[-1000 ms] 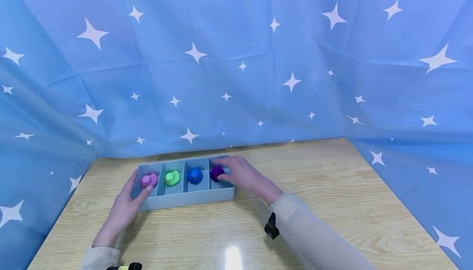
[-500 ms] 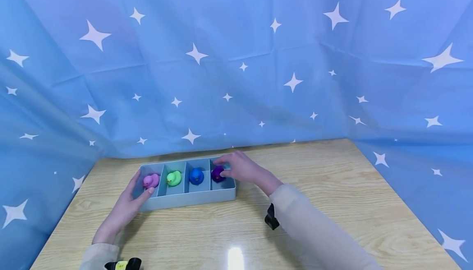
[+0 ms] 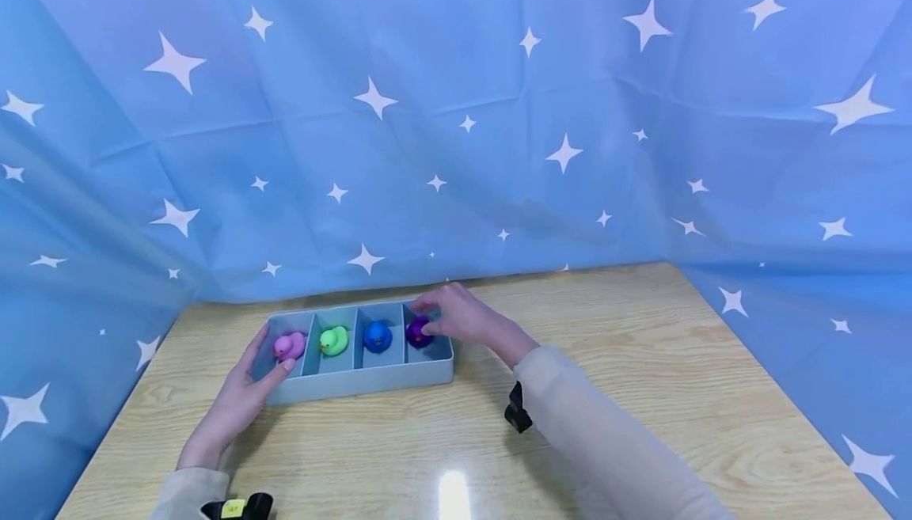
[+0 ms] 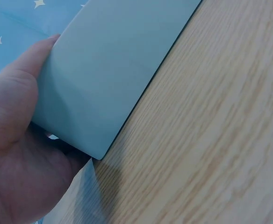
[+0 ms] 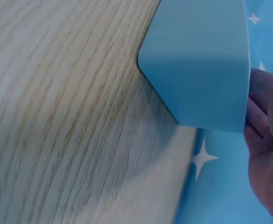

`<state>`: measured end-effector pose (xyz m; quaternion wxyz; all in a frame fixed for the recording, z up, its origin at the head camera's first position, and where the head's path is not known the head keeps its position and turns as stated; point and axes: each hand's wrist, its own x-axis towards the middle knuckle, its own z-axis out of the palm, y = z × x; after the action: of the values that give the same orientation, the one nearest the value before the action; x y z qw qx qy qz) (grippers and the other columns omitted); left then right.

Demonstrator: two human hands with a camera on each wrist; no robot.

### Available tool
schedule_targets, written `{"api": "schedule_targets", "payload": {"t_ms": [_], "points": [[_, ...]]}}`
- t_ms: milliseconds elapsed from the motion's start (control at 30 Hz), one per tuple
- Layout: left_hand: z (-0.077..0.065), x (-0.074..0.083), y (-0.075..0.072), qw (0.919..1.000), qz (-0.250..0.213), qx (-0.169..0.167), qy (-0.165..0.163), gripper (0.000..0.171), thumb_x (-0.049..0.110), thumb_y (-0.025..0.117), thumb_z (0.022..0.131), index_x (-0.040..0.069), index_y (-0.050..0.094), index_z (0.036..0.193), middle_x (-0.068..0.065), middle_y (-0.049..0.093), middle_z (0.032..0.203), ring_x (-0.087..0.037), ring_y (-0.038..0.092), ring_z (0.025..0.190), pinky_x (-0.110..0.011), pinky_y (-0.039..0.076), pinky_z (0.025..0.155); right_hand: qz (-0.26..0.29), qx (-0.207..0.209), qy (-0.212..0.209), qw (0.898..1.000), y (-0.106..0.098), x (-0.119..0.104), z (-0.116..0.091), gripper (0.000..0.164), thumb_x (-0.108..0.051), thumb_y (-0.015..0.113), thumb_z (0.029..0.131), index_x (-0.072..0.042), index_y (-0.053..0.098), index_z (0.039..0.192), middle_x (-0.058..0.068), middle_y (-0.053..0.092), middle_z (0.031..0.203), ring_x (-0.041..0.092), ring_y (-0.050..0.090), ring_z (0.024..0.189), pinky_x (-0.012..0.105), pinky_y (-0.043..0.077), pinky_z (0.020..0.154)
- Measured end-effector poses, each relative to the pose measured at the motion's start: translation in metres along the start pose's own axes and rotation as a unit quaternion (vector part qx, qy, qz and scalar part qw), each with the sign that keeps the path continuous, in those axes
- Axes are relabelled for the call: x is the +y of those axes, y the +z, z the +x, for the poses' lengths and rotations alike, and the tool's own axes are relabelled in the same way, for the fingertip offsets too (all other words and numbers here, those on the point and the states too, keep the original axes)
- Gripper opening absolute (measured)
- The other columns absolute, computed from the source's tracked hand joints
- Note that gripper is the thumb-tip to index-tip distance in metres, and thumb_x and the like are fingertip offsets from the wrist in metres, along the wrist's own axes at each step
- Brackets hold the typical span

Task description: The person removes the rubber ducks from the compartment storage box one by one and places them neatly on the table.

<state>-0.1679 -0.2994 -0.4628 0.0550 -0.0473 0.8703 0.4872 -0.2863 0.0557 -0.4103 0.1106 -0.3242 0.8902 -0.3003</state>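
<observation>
A long pale blue box (image 3: 359,385) with side-by-side compartments lies on the wooden table, one toy duck in each. From left to right they are a pink duck (image 3: 290,345), a green duck (image 3: 333,340), a blue duck (image 3: 378,336) and a purple duck (image 3: 416,334). My left hand (image 3: 235,397) grips the box's left end, thumb over the front rim and fingers along the end wall. Over the rightmost compartment, my right hand (image 3: 463,318) has its thumb at the purple duck's right side and its fingers behind it. In the right wrist view, the box wall hides those fingertips.
The wooden table (image 3: 613,362) extends right of the box and in front of it. Blue cloth (image 3: 456,148) with white stars hangs behind the table and along both sides.
My right hand has risen slightly relative to the purple duck, which stays in its compartment. My left hand keeps its grip on the box. The head view has shifted a little.
</observation>
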Motion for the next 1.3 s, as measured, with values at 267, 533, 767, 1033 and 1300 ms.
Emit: {"api": "schedule_targets", "payload": {"t_ms": [267, 533, 767, 1033, 1300], "points": [[0.001, 0.002, 0.001, 0.9998, -0.005, 0.0, -0.02, 0.096, 0.05, 0.058, 0.103, 0.025, -0.011, 0.165, -0.024, -0.007, 0.169, -0.051, -0.005, 0.152, -0.075, 0.007, 0.115, -0.01, -0.007, -0.013, 1.0, 0.0, -0.003, 0.005, 0.041, -0.008, 0.082, 0.088, -0.003, 0.071, 0.127, 0.008, 0.075, 0.117, 0.02, 0.071, 0.107, 0.031, 0.055, 0.096], [0.002, 0.001, 0.001, 0.9998, -0.008, -0.002, -0.017, 0.095, 0.05, 0.058, 0.103, 0.026, -0.011, 0.165, -0.023, -0.007, 0.169, -0.051, -0.006, 0.152, -0.076, 0.007, 0.115, -0.044, -0.043, -0.009, 0.998, -0.004, -0.006, 0.007, 0.04, -0.004, 0.082, 0.087, -0.004, 0.073, 0.125, 0.007, 0.075, 0.113, 0.021, 0.068, 0.11, 0.035, 0.053, 0.099], [0.0, 0.001, 0.001, 0.9999, -0.009, -0.002, -0.014, 0.095, 0.049, 0.057, 0.104, 0.025, -0.011, 0.165, -0.024, -0.007, 0.169, -0.052, -0.005, 0.151, -0.076, 0.007, 0.115, -0.062, -0.046, -0.014, 0.997, -0.003, -0.004, 0.009, 0.042, -0.004, 0.083, 0.086, -0.008, 0.072, 0.127, 0.006, 0.075, 0.113, 0.022, 0.067, 0.112, 0.043, 0.041, 0.112], [0.0, 0.002, 0.002, 0.9997, -0.011, -0.001, -0.021, 0.095, 0.049, 0.058, 0.103, 0.026, -0.01, 0.165, -0.023, -0.006, 0.169, -0.051, -0.006, 0.152, -0.076, 0.006, 0.115, -0.123, -0.049, -0.032, 0.991, 0.002, -0.007, 0.009, 0.039, -0.004, 0.083, 0.086, -0.009, 0.074, 0.124, 0.006, 0.075, 0.113, 0.022, 0.066, 0.11, 0.035, 0.052, 0.099], [-0.001, 0.003, 0.001, 0.9998, -0.014, 0.003, -0.014, 0.095, 0.047, 0.059, 0.103, 0.025, -0.01, 0.165, -0.024, -0.006, 0.169, -0.052, -0.006, 0.152, -0.076, 0.006, 0.115, -0.168, -0.043, -0.039, 0.984, 0.008, -0.007, 0.009, 0.03, -0.008, 0.082, 0.088, -0.009, 0.077, 0.118, 0.004, 0.075, 0.11, 0.019, 0.067, 0.105, 0.033, 0.054, 0.095]]}}
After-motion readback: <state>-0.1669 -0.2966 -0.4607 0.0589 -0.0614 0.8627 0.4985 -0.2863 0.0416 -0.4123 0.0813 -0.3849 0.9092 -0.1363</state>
